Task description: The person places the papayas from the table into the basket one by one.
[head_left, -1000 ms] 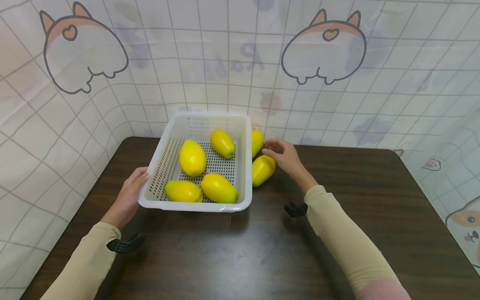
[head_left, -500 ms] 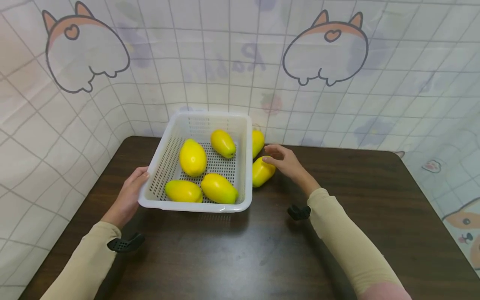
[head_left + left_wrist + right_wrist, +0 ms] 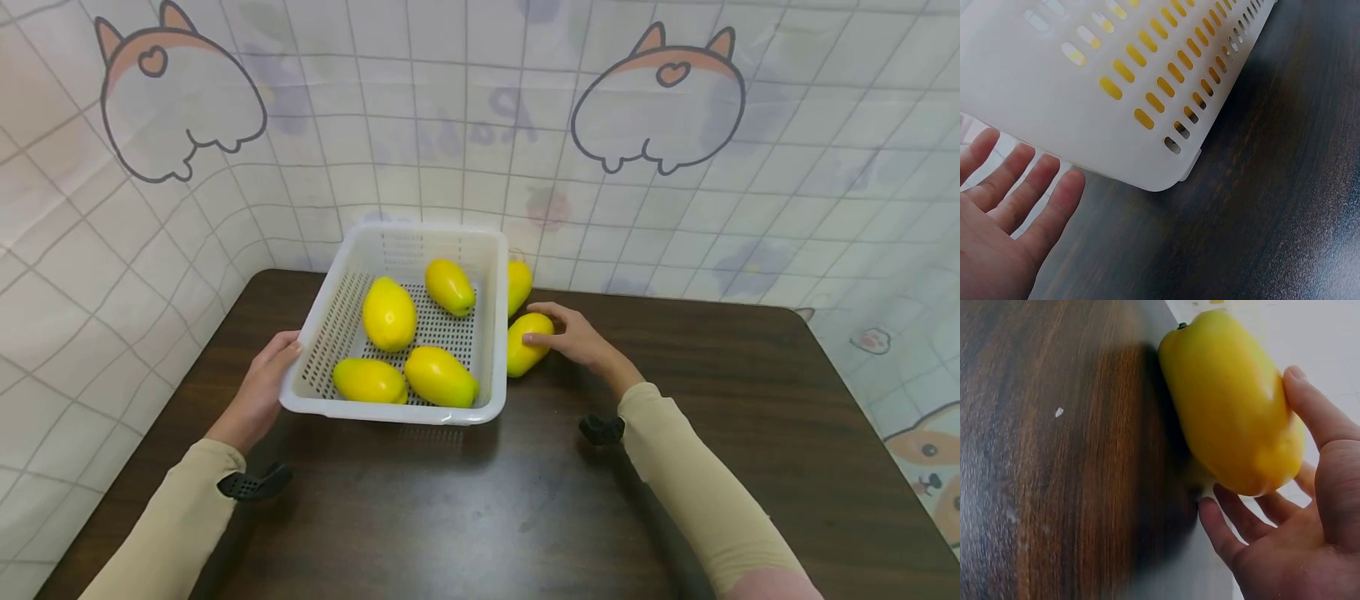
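Note:
In the head view, a white perforated plastic basket (image 3: 491, 333) holds several yellow mangoes with greenish ends, such as one mango (image 3: 389, 314). My left hand (image 3: 258, 387) touches its left side; in the left wrist view those fingers (image 3: 1063, 194) look nearly straight beside the basket wall (image 3: 1041, 106), and the thumb is hidden. Outside the basket on the right, my right hand (image 3: 581, 337) holds another mango (image 3: 527, 350) between thumb and fingers. The right wrist view shows the thumb on the side of this mango (image 3: 1232, 406) and the other fingers around its rounded end.
One more mango (image 3: 519, 285) lies behind, partly hidden by the basket. The dark wooden table (image 3: 480, 517) meets a patterned cloth wall (image 3: 637, 225) at the back and left. Each wrist wears a black strap device, such as the right strap (image 3: 602, 430).
My right hand has moved down and slightly right onto the nearer mango outside the basket, its thumb and fingers now around it. The left hand and basket have stayed about the same.

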`<action>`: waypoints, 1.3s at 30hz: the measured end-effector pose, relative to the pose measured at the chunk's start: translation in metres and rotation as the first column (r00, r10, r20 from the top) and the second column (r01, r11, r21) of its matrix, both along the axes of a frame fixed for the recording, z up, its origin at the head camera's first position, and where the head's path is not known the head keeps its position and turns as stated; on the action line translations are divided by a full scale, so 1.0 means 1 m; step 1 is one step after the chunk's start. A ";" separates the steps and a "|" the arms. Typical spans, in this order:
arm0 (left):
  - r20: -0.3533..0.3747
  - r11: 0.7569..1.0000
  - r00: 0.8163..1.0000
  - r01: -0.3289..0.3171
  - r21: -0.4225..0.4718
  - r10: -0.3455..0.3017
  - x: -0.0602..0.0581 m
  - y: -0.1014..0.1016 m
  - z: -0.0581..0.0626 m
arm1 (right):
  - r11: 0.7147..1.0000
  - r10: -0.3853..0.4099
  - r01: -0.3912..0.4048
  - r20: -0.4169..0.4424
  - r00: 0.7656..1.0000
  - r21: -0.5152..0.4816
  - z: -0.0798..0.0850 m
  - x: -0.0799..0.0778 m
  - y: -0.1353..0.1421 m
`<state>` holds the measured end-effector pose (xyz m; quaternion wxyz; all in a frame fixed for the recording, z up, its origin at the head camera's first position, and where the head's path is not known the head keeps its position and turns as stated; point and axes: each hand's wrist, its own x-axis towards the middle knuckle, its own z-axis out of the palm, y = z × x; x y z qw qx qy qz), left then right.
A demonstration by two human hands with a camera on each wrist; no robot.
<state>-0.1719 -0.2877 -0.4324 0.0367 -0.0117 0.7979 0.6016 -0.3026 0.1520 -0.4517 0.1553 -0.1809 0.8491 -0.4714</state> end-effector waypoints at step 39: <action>0.042 0.997 0.997 0.067 0.047 -0.069 -0.005 -0.010 0.001 | 0.999 -0.012 0.014 -0.056 0.998 0.048 -0.002 0.015 0.009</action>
